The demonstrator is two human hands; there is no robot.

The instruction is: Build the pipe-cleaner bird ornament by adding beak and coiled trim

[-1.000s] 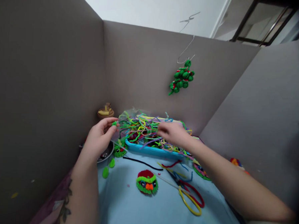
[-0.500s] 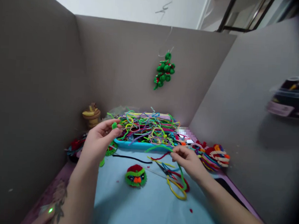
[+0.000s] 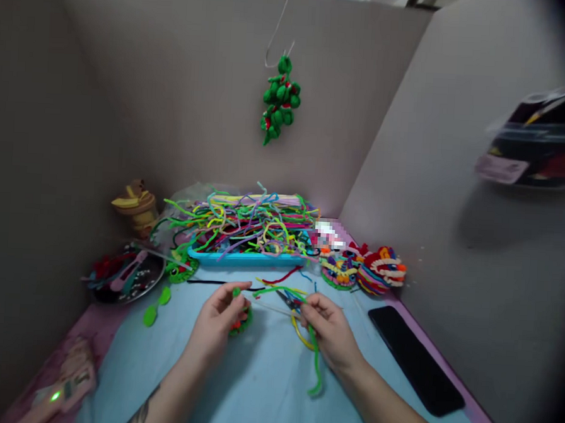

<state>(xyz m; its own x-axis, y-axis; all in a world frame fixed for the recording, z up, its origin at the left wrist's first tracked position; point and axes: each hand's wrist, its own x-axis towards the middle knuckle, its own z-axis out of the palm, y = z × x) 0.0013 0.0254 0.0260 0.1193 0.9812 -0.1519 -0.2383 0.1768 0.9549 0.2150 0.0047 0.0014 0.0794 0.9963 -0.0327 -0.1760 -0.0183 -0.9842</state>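
Observation:
My left hand pinches a small green pipe-cleaner coil between thumb and fingers. Behind it, mostly hidden, lies a round green and red pipe-cleaner piece. My right hand is closed on a long green pipe cleaner, one end reaching left toward my left hand and the other hanging below. Scissors and a yellow pipe-cleaner loop lie on the light blue cloth, partly covered by my right hand. Farther back are a black pipe cleaner and a dark red one.
A blue tray heaped with pipe cleaners stands at the back. Finished pieces sit to its right, near a black slab. At left are a dark bowl, green discs and a pink glue gun. Grey panels enclose the table.
The view has tipped downward. Both hands have come closer together and nearer to me, each still holding its green piece. My left hand now covers part of the round piece.

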